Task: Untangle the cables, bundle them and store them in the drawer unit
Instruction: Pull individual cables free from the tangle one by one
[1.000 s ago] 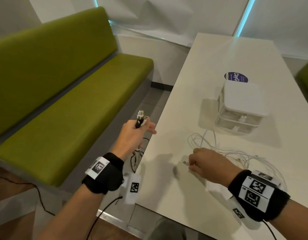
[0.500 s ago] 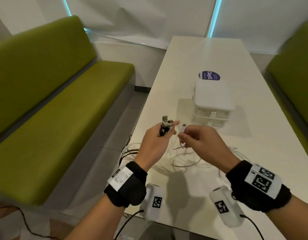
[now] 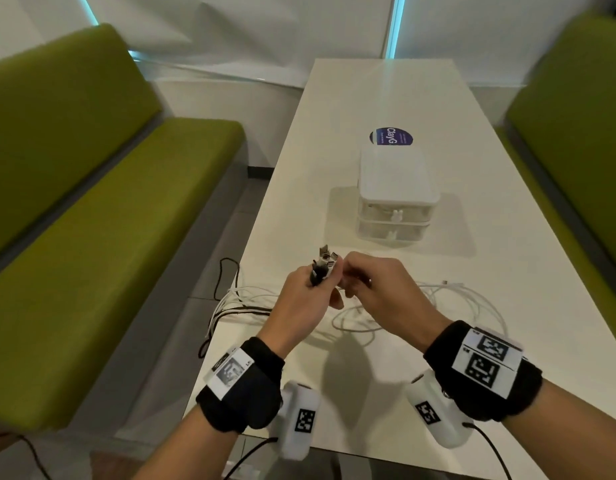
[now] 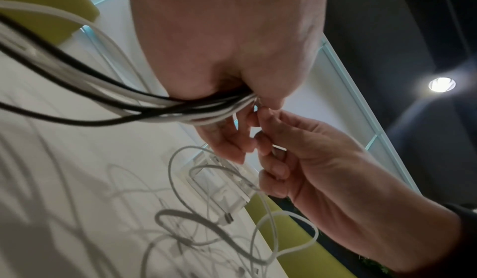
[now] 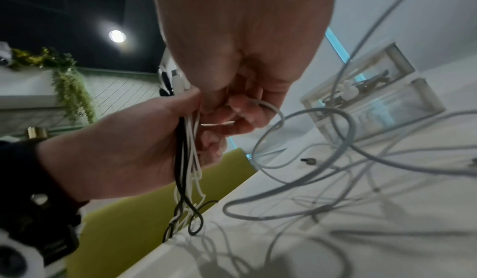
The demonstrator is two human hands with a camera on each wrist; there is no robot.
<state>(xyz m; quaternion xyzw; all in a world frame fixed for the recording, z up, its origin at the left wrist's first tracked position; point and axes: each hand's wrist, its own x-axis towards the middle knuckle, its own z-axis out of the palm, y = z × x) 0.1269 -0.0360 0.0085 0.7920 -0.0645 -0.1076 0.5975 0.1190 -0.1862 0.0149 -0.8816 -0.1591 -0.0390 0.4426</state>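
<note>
The job is at an early stage — the gathering of ends, as I judge it. The left hand (image 3: pixel 301 299) is clenched round a bunch of cable ends (image 3: pixel 323 263), black and white together, with their plugs sticking up above the fist. The right hand (image 3: pixel 376 289) meets it just to the right, fingers curled in a pinch on a white cable (image 5: pixel 268 107), seemingly feeding one more end into the bunch (the plug itself is hidden by the fingers).

Nothing is bundled yet, and nothing new is stored: the drawer unit (image 3: pixel 395 199), standing on the far side of the hands in the middle of the table (image 3: pixel 507 306), has both drawers shut.

The cables look thin and limp. From the fist they run down and to the left, some hanging over the near-left table edge toward the floor — the loose white cables (image 3: pixel 466 299) sprawl in overlapping loops on the tabletop, near and to the right of the hands, still crossed over one another.
</note>
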